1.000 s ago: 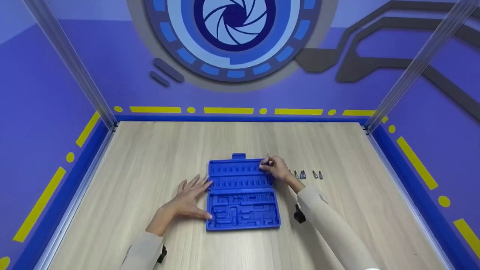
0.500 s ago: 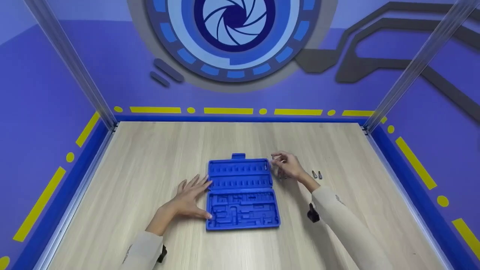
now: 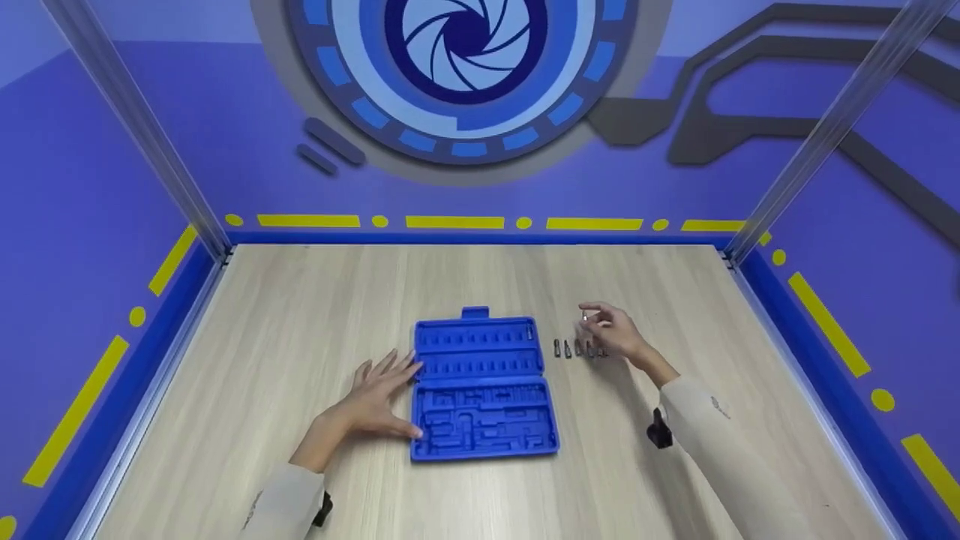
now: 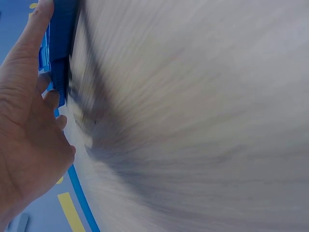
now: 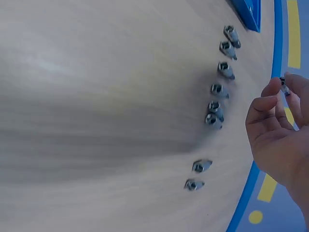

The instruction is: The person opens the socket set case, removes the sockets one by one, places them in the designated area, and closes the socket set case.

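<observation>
An unfolded blue plastic tool case (image 3: 484, 388) lies on the table with moulded slots. Along its left edge rests my left hand (image 3: 375, 401), fingers spread, thumb on the lower half; in the left wrist view the left hand (image 4: 34, 121) touches the case's side (image 4: 60, 58). My right hand (image 3: 611, 330) is raised right of the case, pinching a small metal bit socket (image 5: 285, 87) between thumb and fingertip. Below it several tapered bit sockets (image 3: 568, 349) stand in a row, partly hidden by the hand. Another metal piece (image 3: 530, 331) sits in the lid's top right slot.
In the right wrist view, two bit sockets (image 5: 198, 174) stand apart from the row. The wooden table (image 3: 300, 300) is bounded by blue walls (image 3: 150, 135) and metal corner posts (image 3: 832, 127).
My right hand has moved right from the lid's corner to above the bit sockets. The metal piece in the top right slot is now uncovered. My left hand has stayed put.
</observation>
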Motion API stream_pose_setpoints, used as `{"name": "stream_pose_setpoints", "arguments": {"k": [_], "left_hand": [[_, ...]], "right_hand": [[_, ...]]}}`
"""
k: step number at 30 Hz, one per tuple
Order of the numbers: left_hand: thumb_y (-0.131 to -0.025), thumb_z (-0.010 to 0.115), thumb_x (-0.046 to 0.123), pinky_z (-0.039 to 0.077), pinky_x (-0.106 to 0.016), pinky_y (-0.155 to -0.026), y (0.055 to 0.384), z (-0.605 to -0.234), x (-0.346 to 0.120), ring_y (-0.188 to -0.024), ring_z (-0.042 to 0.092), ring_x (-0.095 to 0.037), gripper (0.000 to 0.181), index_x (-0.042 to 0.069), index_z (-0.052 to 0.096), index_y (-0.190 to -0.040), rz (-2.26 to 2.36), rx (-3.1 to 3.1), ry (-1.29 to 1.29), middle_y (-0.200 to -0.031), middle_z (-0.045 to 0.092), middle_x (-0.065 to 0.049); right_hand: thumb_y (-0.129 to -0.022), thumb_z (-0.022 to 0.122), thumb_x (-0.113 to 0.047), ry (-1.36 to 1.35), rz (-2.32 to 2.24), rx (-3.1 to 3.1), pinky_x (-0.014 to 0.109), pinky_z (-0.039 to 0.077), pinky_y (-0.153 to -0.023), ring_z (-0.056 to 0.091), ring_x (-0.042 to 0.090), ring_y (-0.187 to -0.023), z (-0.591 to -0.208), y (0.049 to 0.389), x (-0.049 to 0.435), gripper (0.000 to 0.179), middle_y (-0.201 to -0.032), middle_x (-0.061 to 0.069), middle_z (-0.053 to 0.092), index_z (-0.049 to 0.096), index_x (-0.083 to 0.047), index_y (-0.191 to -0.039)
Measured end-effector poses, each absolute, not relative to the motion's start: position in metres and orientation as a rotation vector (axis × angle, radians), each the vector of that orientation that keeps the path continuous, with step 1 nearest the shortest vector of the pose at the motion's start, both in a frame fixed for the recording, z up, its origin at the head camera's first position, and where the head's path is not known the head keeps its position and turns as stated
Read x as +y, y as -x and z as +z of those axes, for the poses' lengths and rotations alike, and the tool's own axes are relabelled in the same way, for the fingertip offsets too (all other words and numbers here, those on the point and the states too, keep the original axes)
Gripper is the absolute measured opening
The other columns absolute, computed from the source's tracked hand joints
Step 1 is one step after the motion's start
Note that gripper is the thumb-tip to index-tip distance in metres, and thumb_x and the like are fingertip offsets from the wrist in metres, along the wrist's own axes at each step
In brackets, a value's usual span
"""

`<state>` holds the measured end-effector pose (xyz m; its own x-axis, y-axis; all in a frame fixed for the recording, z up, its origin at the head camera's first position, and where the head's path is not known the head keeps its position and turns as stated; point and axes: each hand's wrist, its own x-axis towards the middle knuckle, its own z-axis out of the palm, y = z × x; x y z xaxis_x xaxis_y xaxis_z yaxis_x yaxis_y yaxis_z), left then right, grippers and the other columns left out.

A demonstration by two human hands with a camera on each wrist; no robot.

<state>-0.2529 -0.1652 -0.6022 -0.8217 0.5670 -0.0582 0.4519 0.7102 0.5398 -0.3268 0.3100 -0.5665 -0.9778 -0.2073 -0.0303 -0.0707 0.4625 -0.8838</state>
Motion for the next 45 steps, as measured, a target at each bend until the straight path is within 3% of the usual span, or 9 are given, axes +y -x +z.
{"name": "stream_pose_setpoints", "arguments": {"k": [8,13,22,33,40,45], "left_hand": [[-0.065,0.089,0.061,0.002,-0.078,-0.118,0.253,-0.603,-0.166,-0.157,0.009,-0.05,0.123,0.013,0.03,-0.162,0.771,2.698,-0.815,-0.171,0.019,-0.014],[-0.065,0.09,0.06,0.001,-0.077,-0.119,0.252,-0.603,-0.167,-0.157,0.009,-0.049,0.123,0.013,0.03,-0.162,0.792,2.688,-0.821,-0.171,0.019,-0.014],[-0.065,0.089,0.061,0.001,-0.077,-0.119,0.253,-0.603,-0.167,-0.157,0.009,-0.05,0.123,0.013,0.03,-0.162,0.784,2.696,-0.821,-0.171,0.019,-0.015],[-0.065,0.089,0.062,0.001,-0.077,-0.119,0.254,-0.605,-0.167,-0.157,0.009,-0.05,0.124,0.014,0.029,-0.162,0.773,2.698,-0.824,-0.171,0.018,-0.014],[-0.066,0.089,0.061,0.002,-0.078,-0.118,0.253,-0.604,-0.167,-0.157,0.008,-0.05,0.123,0.013,0.029,-0.162,0.758,2.692,-0.832,-0.172,0.018,-0.013],[-0.066,0.089,0.06,0.002,-0.078,-0.118,0.253,-0.602,-0.167,-0.157,0.009,-0.051,0.122,0.011,0.03,-0.161,0.764,2.693,-0.841,-0.171,0.019,-0.015]], "right_hand": [[-0.101,0.062,-0.006,0.203,-1.44,2.595,0.021,0.047,-0.057,0.059,0.012,-0.074,-0.559,0.32,0.341,0.049,-0.11,0.026,0.063,0.047,0.008,-0.145],[-0.1,0.063,-0.005,0.211,-1.413,2.603,0.022,0.052,-0.061,0.062,0.011,-0.074,-0.559,0.318,0.366,0.049,-0.109,0.029,0.065,0.048,0.01,-0.144],[-0.097,0.068,-0.003,0.204,-1.297,2.671,0.02,0.048,-0.059,0.06,0.01,-0.076,-0.56,0.315,0.399,0.047,-0.103,0.031,0.068,0.053,0.012,-0.139],[-0.093,0.068,0.003,0.209,-1.293,2.673,0.019,0.047,-0.058,0.058,0.005,-0.07,-0.563,0.305,0.416,0.043,-0.097,0.028,0.069,0.056,0.016,-0.133],[-0.092,0.07,0.004,0.168,-1.312,2.677,0.021,0.054,-0.061,0.063,0.007,-0.07,-0.574,0.301,0.422,0.045,-0.095,0.029,0.07,0.056,0.017,-0.132],[-0.092,0.072,0.001,0.143,-1.259,2.733,0.019,0.049,-0.057,0.057,0.006,-0.064,-0.582,0.298,0.422,0.042,-0.091,0.026,0.071,0.059,0.015,-0.13]]}}
